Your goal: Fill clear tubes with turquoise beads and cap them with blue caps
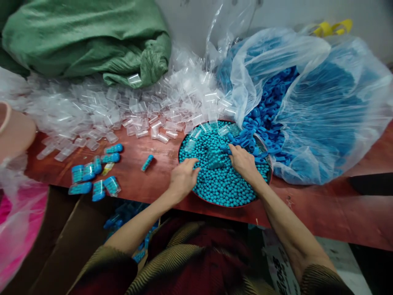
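Note:
A round tray (227, 192) full of small teal beads sits at the table's front edge. Over its left rim is my left hand (183, 178), thumb and fingers apart with nothing visible between them. My right hand (242, 162) is above the beads at the right of the tray, its fingertips pinching a blue cap (226, 150). More blue caps (244, 138) lie on the tray's back right rim. Several clear tubes (196, 133) rest on the beads at the back of the tray.
Clear tubes (92, 110) are heaped along the back under a green sack (86, 37). A plastic bag (325, 106) of blue caps stands right. Filled tubes with blue caps (111, 186) lie left, one alone (147, 162) nearer the tray. A pink bucket (15, 131) is far left.

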Motion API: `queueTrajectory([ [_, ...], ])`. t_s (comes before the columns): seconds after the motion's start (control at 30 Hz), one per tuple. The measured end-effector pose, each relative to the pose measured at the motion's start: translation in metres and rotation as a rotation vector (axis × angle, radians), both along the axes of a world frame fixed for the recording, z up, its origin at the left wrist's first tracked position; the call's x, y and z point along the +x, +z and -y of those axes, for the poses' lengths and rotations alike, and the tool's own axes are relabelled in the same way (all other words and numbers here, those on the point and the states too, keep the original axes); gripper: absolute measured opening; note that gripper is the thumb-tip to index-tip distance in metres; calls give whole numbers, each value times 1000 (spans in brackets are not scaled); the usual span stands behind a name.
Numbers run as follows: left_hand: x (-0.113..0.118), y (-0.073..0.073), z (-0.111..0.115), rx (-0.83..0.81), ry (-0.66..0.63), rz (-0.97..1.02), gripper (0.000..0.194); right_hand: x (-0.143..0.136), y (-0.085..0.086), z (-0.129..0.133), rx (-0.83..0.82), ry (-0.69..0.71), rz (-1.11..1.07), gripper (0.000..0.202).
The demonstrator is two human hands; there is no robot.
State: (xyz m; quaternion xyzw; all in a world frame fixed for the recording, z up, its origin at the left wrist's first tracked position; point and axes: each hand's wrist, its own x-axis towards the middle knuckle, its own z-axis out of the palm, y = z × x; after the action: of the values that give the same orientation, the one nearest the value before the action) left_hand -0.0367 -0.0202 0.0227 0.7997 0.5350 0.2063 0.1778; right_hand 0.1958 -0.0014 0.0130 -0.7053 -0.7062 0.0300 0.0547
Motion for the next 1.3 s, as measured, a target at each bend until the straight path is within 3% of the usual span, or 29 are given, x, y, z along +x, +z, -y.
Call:
queueTrajectory([
  [0.1, 44, -4, -6, -111, -136, -46, 33, 1, 1, 1, -118, -55, -6, 41],
  [0.23, 67, -9, -17, -186, -112, -71, 33, 12, 2, 17, -160, -95, -202, 44],
  [0.33, 67, -14, -20, -208, -112, -70, 30, 22, 5, 28, -203, -21, -222, 40],
  [0.53, 60, -16, -24, -199, -191, -11, 22, 26, 7, 29, -93, 271, 181, 44],
  [0.7, 56, -19, -25, -284, -229, 104, 22, 23, 2, 18, -79, 271, 284, 23],
  [0.87, 56, -23, -27, -433, -197, 231, 19, 21, 3, 14, 99, 307, 287, 15],
  [1.0, 56, -23, -31, -612, -143, 398, 13, 20, -7, 11, 142, 242, 88, 21],
  [1.13, 53, -21, -33, -764, -175, 569, 14, 18, -15, 13, 163, 190, -305, 27],
  [1.3, 51, -20, -29, -803, -207, 710, 23, 9, -8, 20, -13, 206, -826, 32],
])
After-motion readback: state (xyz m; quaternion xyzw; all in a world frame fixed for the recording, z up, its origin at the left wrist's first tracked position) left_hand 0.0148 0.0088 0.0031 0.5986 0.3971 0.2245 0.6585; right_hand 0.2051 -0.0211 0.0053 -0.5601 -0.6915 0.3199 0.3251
